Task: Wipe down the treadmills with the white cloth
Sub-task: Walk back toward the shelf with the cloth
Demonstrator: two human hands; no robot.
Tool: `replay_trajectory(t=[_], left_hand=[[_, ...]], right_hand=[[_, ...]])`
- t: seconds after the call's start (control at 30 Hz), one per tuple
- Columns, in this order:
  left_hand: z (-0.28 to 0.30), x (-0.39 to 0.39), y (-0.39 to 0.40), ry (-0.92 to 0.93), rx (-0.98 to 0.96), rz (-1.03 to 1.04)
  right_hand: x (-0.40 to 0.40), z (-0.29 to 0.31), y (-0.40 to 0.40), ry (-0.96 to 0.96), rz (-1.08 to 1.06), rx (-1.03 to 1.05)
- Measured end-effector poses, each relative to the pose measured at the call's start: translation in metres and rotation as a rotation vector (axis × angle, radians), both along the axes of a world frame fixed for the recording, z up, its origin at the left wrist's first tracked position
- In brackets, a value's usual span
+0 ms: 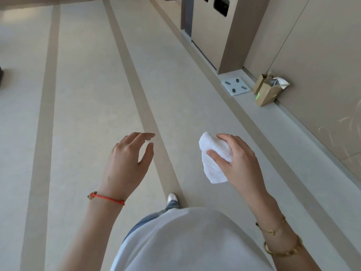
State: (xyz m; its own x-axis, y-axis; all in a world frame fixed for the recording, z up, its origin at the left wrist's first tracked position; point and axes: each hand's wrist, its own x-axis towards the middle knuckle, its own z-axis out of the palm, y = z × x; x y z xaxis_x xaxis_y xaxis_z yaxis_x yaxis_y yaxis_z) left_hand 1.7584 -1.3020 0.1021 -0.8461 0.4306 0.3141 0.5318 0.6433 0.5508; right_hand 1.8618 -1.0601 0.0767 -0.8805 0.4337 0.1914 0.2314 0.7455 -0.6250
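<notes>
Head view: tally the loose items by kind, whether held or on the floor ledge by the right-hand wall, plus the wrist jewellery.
White cloth, held in right hand: 1
Bathroom scale: 1
Brown paper bags: 2
Red cord bracelet: 1
Gold bracelets: 2
Total: 7
Left hand holds nothing.
</notes>
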Motion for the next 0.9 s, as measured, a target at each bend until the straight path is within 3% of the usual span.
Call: replay_trajectory(t=[0.43, 0.9], left_hand=[[-0.002, -0.278, 0.092, -0.048, -0.042, -0.089], [0.006, -0.617, 0.238, -0.012, -0.009, -0.014]], right_hand=[[-0.261, -0.004, 0.084, -0.034, -0.071, -0.024], [-0.615, 0.007, 0.243, -0.028, -0.011, 0.009]])
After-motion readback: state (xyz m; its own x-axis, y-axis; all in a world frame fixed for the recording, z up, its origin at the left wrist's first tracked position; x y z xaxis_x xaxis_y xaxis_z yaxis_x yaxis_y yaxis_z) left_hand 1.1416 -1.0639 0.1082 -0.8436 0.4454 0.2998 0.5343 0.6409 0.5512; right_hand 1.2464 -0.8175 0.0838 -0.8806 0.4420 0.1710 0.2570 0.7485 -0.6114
